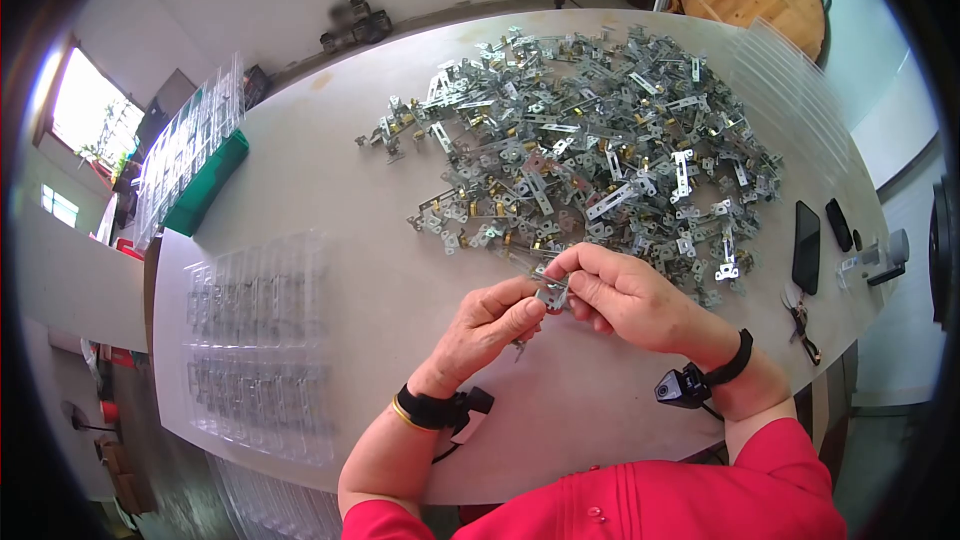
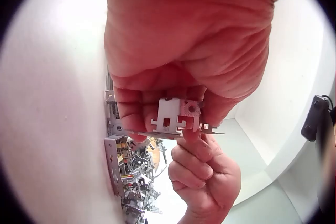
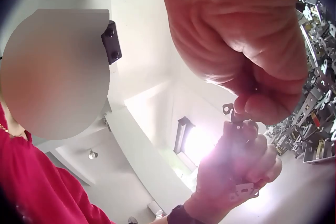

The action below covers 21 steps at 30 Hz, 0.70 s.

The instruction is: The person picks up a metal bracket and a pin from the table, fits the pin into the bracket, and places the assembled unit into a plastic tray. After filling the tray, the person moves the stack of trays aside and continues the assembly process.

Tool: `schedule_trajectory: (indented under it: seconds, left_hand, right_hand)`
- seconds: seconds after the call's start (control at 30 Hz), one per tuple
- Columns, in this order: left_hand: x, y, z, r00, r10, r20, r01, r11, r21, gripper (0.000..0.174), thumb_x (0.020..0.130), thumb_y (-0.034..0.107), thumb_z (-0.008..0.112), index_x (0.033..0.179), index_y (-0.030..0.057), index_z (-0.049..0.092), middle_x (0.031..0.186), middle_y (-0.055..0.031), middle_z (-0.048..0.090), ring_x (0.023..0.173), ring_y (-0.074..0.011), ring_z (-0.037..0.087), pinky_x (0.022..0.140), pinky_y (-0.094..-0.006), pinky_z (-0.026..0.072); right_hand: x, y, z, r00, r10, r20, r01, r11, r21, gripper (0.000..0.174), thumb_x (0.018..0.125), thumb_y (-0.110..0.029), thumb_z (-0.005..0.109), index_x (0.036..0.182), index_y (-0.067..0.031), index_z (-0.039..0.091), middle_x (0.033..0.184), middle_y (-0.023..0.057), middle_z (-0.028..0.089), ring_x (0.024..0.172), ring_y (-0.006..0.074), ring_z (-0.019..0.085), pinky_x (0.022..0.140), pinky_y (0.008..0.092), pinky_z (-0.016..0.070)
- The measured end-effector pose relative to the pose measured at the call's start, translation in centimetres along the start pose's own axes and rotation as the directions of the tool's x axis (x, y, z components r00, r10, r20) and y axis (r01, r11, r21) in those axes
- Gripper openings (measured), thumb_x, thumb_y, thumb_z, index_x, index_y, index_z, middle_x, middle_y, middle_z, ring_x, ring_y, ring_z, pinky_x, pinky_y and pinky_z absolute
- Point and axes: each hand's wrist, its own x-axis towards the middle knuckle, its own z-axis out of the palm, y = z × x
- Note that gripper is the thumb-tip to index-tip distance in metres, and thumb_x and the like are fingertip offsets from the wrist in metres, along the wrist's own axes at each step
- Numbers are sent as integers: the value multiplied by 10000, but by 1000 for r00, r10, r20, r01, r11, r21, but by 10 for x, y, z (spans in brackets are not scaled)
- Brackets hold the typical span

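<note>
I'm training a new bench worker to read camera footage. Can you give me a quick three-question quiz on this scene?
1. True or false: the left hand and the right hand both hold the small metal part.
2. Where is the pile of metal parts? A) on the table beyond the hands; B) on the person's lap; C) on the floor.
3. Fill in: the clear plastic trays lie flat on the person's ____ side.

Key: 1 true; 2 A; 3 left.

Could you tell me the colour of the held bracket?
The bracket is silver-grey, clearest in left wrist view.
</note>
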Motion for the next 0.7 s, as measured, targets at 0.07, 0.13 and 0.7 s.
schedule_trajectory:
  seconds: [0.07,0.13,0.7]
  left_hand:
    - [-1,0,1,1000,-3,-6,3,1000,5,360,1028,351,602,1092,6,681,826,8,602,720,-69,513,636,-238,425]
    - [-2,3,3,1000,-8,-9,9,999,31,339,1018,329,625,1117,10,683,826,22,595,733,-65,518,644,-238,433]
    - [1,3,16,982,183,36,-182,897,402,256,967,228,707,1108,15,690,769,6,594,715,-70,531,642,-262,456]
  right_hand:
    - [1,0,-1,999,25,34,-26,999,37,243,1082,-229,438,1183,-56,576,817,-22,562,710,65,507,633,235,444]
    - [2,-1,-3,997,57,60,-62,995,73,217,1074,-225,472,1163,-57,576,824,-28,563,716,56,499,640,235,437]
    - [6,17,0,893,-431,-131,398,891,-220,72,1001,-115,609,1063,-77,616,1042,47,579,879,114,547,700,274,459]
